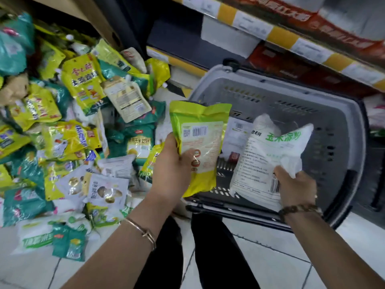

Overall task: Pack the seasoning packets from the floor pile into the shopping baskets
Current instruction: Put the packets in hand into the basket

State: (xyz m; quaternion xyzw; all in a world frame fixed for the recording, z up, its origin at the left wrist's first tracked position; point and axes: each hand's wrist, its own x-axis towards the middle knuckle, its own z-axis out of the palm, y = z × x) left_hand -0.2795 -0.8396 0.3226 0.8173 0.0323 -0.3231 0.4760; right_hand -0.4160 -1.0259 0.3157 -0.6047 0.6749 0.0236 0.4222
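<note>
Now left hand [173, 163] grips yellow-green packet [200, 147] upright over grey basket's [270, 88] near-left rim; right hand [295, 184] pinches white packet's [268, 155] corner, tilted inside basket, likely for laying down. Floor pile [68, 126] lies left, large.

The packet pile [68, 126] fills the left of my frame; the basket [270, 94] sits right of centre, below the shelf [281, 36] along the upper right. My left hand [173, 163] holds a packet [200, 142] at the basket's left rim; my right hand [295, 188] holds a bag [262, 159] over its near side.
</note>
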